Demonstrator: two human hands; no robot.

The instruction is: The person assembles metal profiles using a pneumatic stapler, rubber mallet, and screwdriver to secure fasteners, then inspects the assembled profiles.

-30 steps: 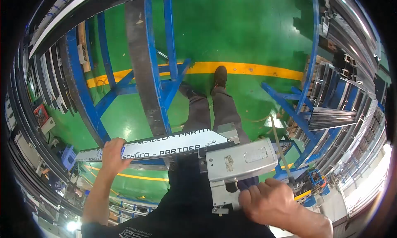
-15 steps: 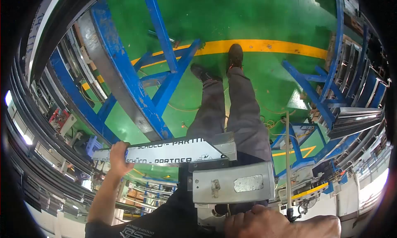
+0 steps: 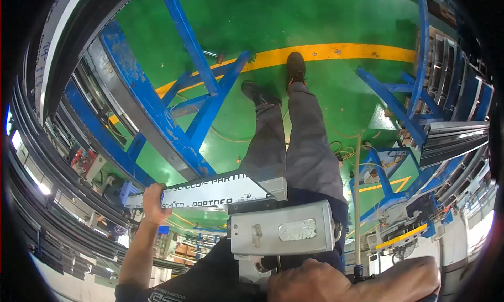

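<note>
A long profile (image 3: 210,194) with white film printed "SCHÜCO - PARTNER" lies across the lower middle, its mitred end at the right. My left hand (image 3: 154,202) is wrapped round the profile near its left part. Beside the mitred end sits a grey metal machine housing (image 3: 281,229) with a worn light label. My right hand (image 3: 310,283) is closed just below the housing; what its fingers hold is hidden behind the back of the hand.
A blue steel stand (image 3: 152,97) with a grey edge rises at the left. Dark profiles (image 3: 454,139) rest on a blue rack at the right. An upright pale hose (image 3: 358,202) stands right of my legs. Cables lie on the green floor (image 3: 325,13).
The view has shifted slightly. The profile's mitred end and the machine housing appear a little further left in view. Both hands keep their grips.
</note>
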